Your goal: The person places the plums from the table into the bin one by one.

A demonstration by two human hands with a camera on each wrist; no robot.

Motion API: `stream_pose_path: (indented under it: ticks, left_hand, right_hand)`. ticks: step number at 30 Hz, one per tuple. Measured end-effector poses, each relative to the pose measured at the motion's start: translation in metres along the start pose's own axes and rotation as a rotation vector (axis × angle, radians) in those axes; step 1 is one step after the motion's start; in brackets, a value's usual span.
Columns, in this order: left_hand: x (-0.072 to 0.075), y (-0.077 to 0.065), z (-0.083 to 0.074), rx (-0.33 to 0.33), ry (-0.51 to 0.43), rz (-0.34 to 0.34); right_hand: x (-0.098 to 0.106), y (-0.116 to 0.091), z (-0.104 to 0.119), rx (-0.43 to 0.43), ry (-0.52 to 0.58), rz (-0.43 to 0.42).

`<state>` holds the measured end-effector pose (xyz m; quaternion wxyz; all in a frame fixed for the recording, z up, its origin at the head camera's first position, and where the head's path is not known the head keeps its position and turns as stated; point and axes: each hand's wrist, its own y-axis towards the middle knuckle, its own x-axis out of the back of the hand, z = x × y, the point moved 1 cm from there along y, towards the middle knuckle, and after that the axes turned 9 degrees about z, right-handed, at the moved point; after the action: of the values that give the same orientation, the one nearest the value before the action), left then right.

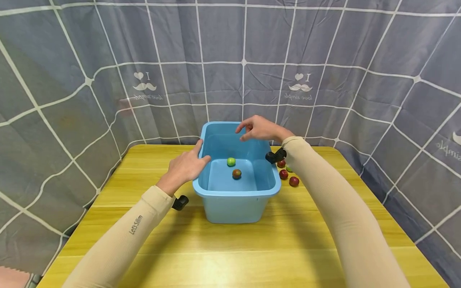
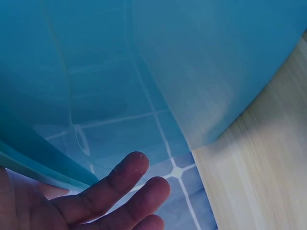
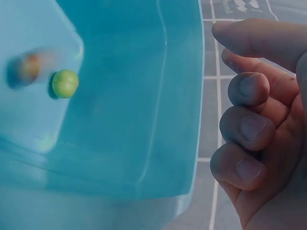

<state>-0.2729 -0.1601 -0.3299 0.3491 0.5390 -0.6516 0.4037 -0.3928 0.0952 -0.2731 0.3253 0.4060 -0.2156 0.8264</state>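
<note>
A blue plastic tub (image 1: 232, 210) stands upright on the table. My left hand (image 1: 184, 165) rests at its left rim, the thumb reaching over the edge. In the left wrist view, loosely extended fingers (image 2: 127, 175) lie outside the tub wall. My right hand (image 1: 261, 128) hovers over the far right part of the tub; its fingers are loosely bent and hold nothing. On the tub floor lie a small round green fruit (image 1: 231, 161) and a reddish-brown one (image 1: 236, 174), which is blurred in the right wrist view.
Several small dark red fruits (image 1: 293, 181) and a green one (image 1: 289, 169) lie on the wooden table (image 1: 230, 256) right of the tub, partly behind the right sleeve. A grey checked curtain (image 1: 223, 84) hangs behind the table and along its sides.
</note>
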Motion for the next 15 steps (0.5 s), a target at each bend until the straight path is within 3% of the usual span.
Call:
stream_pose_path:
  ticks: [15]
  left_hand:
    - [0.001,0.000,0.002,-0.006,-0.004,0.009]
  right_hand:
    - [0.007,-0.032,-0.009,-0.003,0.053,-0.059]
